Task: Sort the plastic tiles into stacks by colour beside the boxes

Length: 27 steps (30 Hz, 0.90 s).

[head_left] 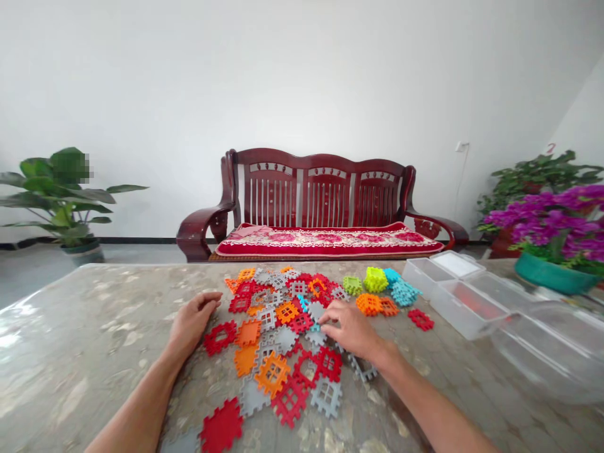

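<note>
A spread of flat interlocking plastic tiles (278, 333) in red, orange and grey covers the middle of the marble table (94, 340). My left hand (192, 321) rests palm down at the pile's left edge, fingers loosely curled, beside a red tile (219, 336). My right hand (350, 327) lies over the pile's right side, its fingertips pinching a small light-blue tile (315, 327). Small sorted stacks stand behind: green (375, 279), light blue (402, 290) and orange (370, 304).
Clear plastic boxes (465, 302) and lids sit at the right of the table. A pot of purple flowers (557, 251) stands at the far right. A dark wooden bench (321, 207) with a red cushion is behind the table, and a leafy plant (61, 195) is at the left.
</note>
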Motion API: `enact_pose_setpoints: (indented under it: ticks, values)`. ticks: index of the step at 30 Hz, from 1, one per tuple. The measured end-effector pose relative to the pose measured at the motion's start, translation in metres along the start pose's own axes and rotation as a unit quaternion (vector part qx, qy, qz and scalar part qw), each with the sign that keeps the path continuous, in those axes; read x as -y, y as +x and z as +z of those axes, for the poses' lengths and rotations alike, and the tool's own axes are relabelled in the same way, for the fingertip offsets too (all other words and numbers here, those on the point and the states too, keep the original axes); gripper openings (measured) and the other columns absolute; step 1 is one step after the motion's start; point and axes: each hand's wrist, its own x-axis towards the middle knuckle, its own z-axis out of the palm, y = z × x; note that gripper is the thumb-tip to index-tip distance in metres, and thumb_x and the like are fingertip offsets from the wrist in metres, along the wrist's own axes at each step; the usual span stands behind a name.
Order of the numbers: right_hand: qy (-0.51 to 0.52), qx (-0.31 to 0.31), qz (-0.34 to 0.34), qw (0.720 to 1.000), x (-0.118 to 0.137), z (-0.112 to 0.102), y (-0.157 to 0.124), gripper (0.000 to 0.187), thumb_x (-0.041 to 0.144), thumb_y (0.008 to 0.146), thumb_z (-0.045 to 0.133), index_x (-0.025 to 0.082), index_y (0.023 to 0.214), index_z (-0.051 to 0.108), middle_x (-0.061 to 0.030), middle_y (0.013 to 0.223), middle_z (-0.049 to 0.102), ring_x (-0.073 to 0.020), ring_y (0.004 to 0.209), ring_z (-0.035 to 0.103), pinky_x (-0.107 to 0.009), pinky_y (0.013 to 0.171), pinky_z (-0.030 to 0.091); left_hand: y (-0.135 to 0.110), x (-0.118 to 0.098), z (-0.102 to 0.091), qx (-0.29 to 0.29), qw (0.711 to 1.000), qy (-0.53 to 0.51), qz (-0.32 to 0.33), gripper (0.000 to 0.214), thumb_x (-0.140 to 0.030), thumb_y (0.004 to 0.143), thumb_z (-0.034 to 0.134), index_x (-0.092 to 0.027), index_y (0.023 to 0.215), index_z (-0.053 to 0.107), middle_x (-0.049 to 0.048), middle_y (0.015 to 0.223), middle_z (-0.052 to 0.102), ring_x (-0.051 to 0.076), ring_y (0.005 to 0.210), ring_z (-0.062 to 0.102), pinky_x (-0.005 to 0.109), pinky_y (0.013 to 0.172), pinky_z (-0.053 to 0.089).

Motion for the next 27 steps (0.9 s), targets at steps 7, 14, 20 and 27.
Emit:
enact_pose_setpoints:
  ticks: [7,14,20,27]
  values:
    - [-0.108,0.042,-0.037,0.993,0.015,0.011,-0.002,0.019,0.029,0.091,0.062,0.026,0.107,0.072,-0.0027,0.103,0.067,-0.0190,0.102,0.061,-0.029,0.090,0.043,0.004,0.008,0.002,-0.001,1.000,-0.007,0.007,0.035,-0.041,0.067,0.061,-0.022,0.093,0.075,0.0044,0.098,0.078,0.024,0.095,0.070,0.032,0.090,0.054]
    - [-0.135,0.062,-0.080,0.986,0.003,0.003,-0.002,0.017,0.017,0.093,0.055,0.025,0.099,0.069,-0.0023,0.100,0.066,-0.0187,0.097,0.060,-0.030,0.086,0.043,0.003,0.004,0.001,0.008,1.000,-0.011,-0.007,0.036,-0.041,0.065,0.059,-0.022,0.092,0.074,0.0048,0.098,0.078,0.023,0.093,0.071,0.031,0.087,0.054]
    - [-0.041,0.047,-0.098,0.993,-0.013,-0.020,-0.007,0.028,0.006,0.090,0.046,0.023,0.093,0.069,-0.0025,0.102,0.066,-0.0158,0.100,0.060,-0.028,0.090,0.043,0.001,0.000,0.000,0.006,1.000,-0.008,-0.010,0.035,-0.042,0.065,0.059,-0.023,0.091,0.074,0.0045,0.097,0.078,0.023,0.092,0.071,0.031,0.085,0.054]
    - [-0.129,-0.006,0.027,0.991,0.011,-0.010,-0.016,0.028,0.039,0.081,0.068,0.021,0.103,0.066,-0.0065,0.105,0.069,-0.0238,0.101,0.059,-0.035,0.090,0.043,0.000,-0.001,0.000,0.000,1.000,0.008,0.001,0.035,-0.043,0.066,0.059,-0.023,0.091,0.074,0.0038,0.097,0.078,0.023,0.092,0.070,0.031,0.088,0.053]
